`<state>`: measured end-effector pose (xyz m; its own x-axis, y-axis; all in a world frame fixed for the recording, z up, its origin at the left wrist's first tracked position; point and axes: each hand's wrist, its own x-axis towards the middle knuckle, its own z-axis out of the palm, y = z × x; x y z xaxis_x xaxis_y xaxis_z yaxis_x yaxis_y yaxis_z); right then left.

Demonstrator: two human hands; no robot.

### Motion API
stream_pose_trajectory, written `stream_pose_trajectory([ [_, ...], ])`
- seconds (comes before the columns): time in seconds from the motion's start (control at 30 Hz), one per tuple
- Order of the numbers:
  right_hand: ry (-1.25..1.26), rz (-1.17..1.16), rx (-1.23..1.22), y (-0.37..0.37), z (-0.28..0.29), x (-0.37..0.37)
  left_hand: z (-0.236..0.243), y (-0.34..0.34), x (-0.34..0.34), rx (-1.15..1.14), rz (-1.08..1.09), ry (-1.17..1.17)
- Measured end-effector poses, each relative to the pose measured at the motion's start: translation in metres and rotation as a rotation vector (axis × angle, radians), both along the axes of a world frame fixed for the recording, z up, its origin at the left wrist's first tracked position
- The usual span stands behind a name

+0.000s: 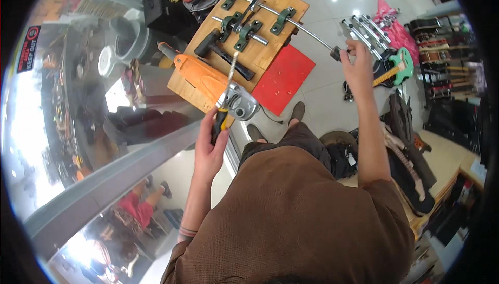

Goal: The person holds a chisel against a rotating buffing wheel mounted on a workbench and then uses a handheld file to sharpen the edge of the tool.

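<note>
My left hand (210,146) grips the black-and-yellow handle of a tool whose long thin metal blade (232,71) reaches up over the wooden board (270,3). My right hand (358,68) is closed on the black end of a long metal rod (306,26). The rod runs across the board through green bearing blocks (283,18). A second short shaft sits in two more green blocks (244,29). An orange angle grinder (208,81) with a grey head (240,104) lies on the board's near edge, just above my left hand.
A red mat (286,78) lies under the board on the tiled floor. A black hammer (223,52) rests on the board. A glass wall runs along the left. Guitars (397,68) and cases stand at the right, with a wooden table (447,159) beyond my right arm.
</note>
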<state>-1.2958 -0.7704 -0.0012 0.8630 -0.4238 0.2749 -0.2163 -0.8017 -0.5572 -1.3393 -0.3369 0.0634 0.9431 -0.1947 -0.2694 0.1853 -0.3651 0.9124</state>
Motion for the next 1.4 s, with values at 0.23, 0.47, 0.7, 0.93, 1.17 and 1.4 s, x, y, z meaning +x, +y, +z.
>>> stream_pose_trajectory([
  [0.23,0.185,0.339,0.480,0.181,-0.008,-0.044,0.006,0.009,0.029,0.007,-0.098,-0.177],
  [0.47,0.746,0.646,0.202,0.226,0.021,0.027,-0.048,0.024,0.063,-0.273,0.343,0.068],
  [0.7,0.714,0.708,0.264,0.241,0.024,0.030,-0.069,0.020,0.059,-0.189,0.416,0.121],
  [0.93,0.641,0.829,0.458,0.242,-0.001,0.028,-0.071,0.027,0.084,-0.239,0.540,-0.075],
  [1.17,0.533,0.766,0.610,0.233,-0.015,0.024,-0.076,0.029,0.107,-0.310,0.511,-0.006],
  [1.4,0.487,0.651,0.293,0.217,-0.002,0.026,-0.055,0.016,0.108,-0.264,0.399,-0.006],
])
